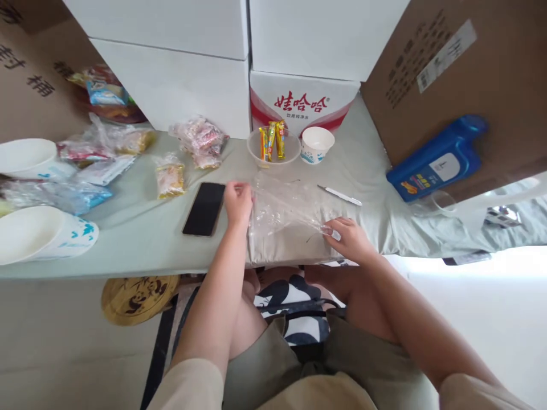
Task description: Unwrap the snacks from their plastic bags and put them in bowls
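Note:
A clear plastic bag (282, 208) lies spread on the cloth-covered table in front of me. My left hand (238, 202) pinches its left edge, close beside a black phone (204, 209) lying flat. At the lower right corner of the bag, my right hand (348, 238) has its fingers closed on the plastic. Beyond the bag stands a clear bowl (294, 152) holding several yellow sachets (272, 139), with a white paper cup (317, 144) right next to it. A white pen (339, 195) rests to the right of the bag.
Left of the phone are wrapped snack packs (170, 177), a bagged pile (200, 139) and paper bowls (47, 234). White boxes (171, 85) line the back. On the right, a blue bottle (440, 159) stands before a brown carton (461, 68). A round panda-printed stool (141, 299) is below the table.

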A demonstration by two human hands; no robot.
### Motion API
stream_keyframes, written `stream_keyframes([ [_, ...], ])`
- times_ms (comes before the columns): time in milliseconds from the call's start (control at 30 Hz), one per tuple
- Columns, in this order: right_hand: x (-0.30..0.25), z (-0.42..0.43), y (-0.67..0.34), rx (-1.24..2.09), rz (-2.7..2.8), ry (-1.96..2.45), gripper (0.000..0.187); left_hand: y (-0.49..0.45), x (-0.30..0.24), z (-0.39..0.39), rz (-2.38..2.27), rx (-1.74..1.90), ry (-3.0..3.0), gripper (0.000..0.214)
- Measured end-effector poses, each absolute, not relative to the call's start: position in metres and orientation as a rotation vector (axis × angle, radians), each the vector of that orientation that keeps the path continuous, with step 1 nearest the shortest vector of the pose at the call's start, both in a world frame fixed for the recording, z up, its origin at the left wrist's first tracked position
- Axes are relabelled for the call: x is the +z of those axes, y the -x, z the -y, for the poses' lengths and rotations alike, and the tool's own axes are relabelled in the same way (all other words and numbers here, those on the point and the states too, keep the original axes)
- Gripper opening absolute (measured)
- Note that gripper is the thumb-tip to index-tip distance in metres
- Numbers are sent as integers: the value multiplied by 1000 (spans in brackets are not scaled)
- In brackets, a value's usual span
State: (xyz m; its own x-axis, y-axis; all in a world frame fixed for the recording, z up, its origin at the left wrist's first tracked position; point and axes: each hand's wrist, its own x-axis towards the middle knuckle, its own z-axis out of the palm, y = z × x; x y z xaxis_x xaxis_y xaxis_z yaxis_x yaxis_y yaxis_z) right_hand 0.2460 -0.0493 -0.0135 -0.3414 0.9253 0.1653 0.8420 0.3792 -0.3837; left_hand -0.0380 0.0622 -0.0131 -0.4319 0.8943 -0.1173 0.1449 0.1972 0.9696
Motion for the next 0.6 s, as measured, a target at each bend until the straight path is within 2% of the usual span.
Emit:
stream_keyframes([
  [67,-15,52,-248,262,2230,1584,10,39,-4,-49,-1864,1439,-1236,13],
  [133,-15,52,-248,211,2167,1604,10,37,5,-29,-1792,1387,-1645,16],
  [267,-16,47,-248,240,2087,1537,11,33,6,5,-1378,630,-2236,39],
  [367,-16,44,-251,313,2059,1499,9,38,0,9,-1412,397,-2223,15],
  [433,-16,43,-256,387,2012,1496,13,47,-1,5,-1441,464,-2125,16],
  [600,-16,45,-274,641,1793,1559,38,67,6,6,-1565,566,-1894,15],
])
